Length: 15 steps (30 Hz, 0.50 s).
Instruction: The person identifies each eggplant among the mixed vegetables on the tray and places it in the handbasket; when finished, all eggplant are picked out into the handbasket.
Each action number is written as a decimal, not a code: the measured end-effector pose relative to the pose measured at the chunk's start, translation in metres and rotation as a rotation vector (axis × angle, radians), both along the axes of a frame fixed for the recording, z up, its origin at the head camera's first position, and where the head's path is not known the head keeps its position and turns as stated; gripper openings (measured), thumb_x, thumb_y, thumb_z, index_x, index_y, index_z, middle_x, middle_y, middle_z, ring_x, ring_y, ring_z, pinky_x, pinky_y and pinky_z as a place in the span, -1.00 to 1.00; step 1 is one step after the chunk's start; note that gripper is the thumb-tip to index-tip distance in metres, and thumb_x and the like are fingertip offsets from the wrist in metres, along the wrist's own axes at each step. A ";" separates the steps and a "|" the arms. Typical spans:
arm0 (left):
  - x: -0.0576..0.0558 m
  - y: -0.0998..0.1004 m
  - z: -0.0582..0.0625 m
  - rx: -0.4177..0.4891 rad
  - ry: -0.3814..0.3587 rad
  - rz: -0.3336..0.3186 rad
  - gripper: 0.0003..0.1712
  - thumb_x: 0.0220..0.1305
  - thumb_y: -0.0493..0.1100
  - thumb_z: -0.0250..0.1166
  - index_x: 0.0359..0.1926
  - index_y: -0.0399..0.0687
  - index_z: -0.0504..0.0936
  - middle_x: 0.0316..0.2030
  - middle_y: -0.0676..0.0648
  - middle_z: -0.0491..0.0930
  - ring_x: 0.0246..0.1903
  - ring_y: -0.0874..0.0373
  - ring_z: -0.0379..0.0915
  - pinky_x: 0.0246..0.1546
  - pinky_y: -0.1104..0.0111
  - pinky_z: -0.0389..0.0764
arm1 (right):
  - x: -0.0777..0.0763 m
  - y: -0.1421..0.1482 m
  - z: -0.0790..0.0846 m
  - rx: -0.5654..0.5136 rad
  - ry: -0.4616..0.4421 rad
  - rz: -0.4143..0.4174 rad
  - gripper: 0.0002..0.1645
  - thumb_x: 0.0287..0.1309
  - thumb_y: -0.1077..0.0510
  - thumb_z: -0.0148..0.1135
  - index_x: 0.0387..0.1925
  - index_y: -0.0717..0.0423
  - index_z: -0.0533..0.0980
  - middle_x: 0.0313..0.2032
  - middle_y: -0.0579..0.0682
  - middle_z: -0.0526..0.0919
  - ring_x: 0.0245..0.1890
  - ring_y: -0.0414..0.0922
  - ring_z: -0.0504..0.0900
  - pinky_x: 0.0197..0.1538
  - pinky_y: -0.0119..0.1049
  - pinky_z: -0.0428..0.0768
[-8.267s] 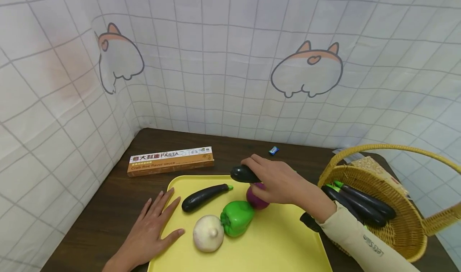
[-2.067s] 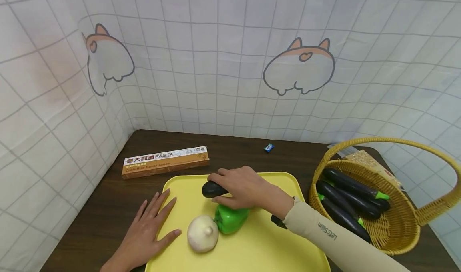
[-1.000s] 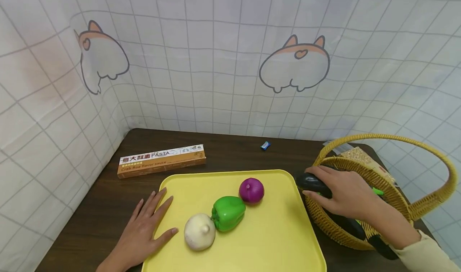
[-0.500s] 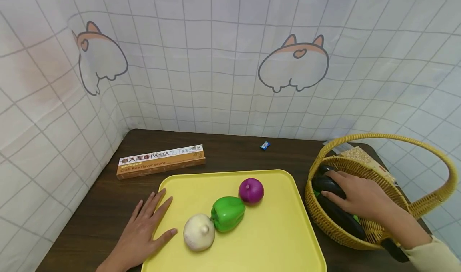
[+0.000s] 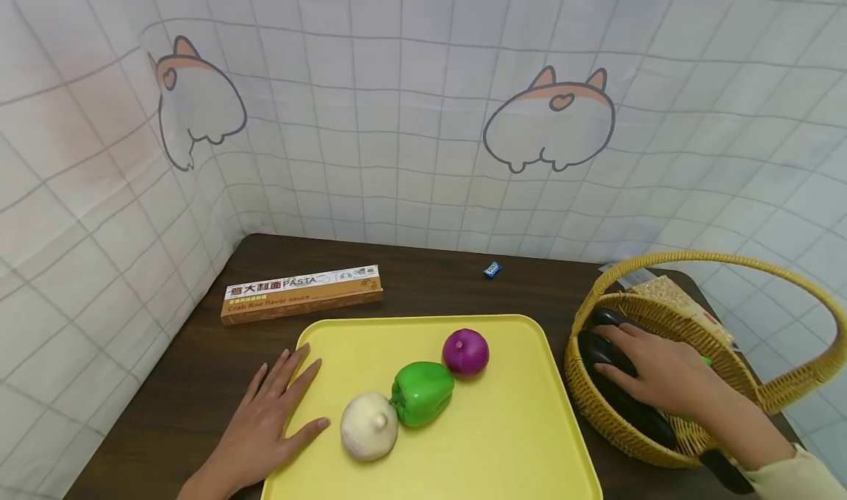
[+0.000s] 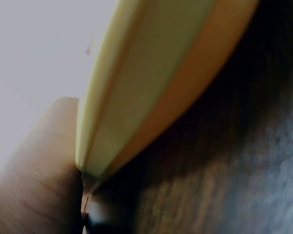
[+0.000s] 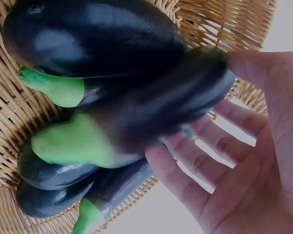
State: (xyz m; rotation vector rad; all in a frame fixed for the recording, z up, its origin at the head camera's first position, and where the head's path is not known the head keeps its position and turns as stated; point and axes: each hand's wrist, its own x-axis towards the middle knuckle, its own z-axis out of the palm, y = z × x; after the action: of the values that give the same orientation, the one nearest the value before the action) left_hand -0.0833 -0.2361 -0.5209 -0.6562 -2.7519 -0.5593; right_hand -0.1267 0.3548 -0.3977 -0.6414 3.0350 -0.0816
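Note:
My right hand point(image 5: 668, 368) reaches down into the yellow wicker basket point(image 5: 629, 441) at the right. In the right wrist view its straight, spread fingers point(image 7: 200, 165) and thumb touch an eggplant point(image 7: 161, 107) with a green stem, which looks slightly blurred; the palm stands off from it. Several other eggplants lie around it, among them a large glossy one point(image 7: 93, 39). My left hand point(image 5: 261, 419) rests flat over the left rim of the yellow tray point(image 5: 503, 426), fingers spread. The left wrist view shows only the tray's edge point(image 6: 146, 73) and part of the hand.
On the tray lie a purple onion point(image 5: 466, 352), a green bell pepper point(image 5: 422, 393) and a white bulb-shaped vegetable point(image 5: 369, 426). Behind stand a pasta box point(image 5: 301, 294) and a small blue packet point(image 5: 492, 270). A tall handle point(image 5: 728, 261) arches over the basket.
The eggplant has left the tray's back left. My right hand carried it rightward into the basket, and its fingers now lie straight beside it. The left hand has stayed on the tray rim.

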 end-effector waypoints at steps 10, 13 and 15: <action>-0.002 0.001 0.002 -0.003 0.014 -0.009 -0.03 0.37 0.32 0.37 0.61 -0.03 0.32 0.63 -0.17 0.07 0.56 -0.33 -0.02 0.50 -0.22 -0.07 | 0.004 0.004 0.003 -0.025 0.073 -0.011 -0.28 0.36 -0.21 0.41 0.36 0.12 0.54 0.21 0.36 0.60 -0.20 0.14 0.76 -0.67 -0.32 0.36; -0.001 0.001 0.002 -0.001 0.012 -0.007 -0.03 0.37 0.32 0.37 0.61 -0.03 0.32 0.63 -0.17 0.08 0.56 -0.34 -0.02 0.51 -0.21 -0.09 | 0.006 0.004 0.007 -0.027 0.091 -0.008 -0.28 0.35 -0.19 0.43 0.35 0.12 0.55 0.19 0.35 0.61 -0.26 0.08 0.75 -0.66 -0.31 0.36; -0.001 0.000 0.002 -0.001 0.010 -0.005 -0.03 0.37 0.32 0.37 0.62 -0.03 0.32 0.63 -0.18 0.08 0.56 -0.34 -0.02 0.51 -0.20 -0.10 | 0.007 0.003 0.011 -0.026 0.112 0.000 -0.29 0.34 -0.18 0.44 0.35 0.12 0.55 0.15 0.31 0.63 -0.37 -0.04 0.71 -0.66 -0.32 0.34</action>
State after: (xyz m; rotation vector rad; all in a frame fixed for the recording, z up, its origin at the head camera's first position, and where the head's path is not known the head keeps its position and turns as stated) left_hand -0.0839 -0.2359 -0.5192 -0.6640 -2.7429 -0.5537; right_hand -0.1197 0.3575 -0.3862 -0.6694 3.1469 -0.0882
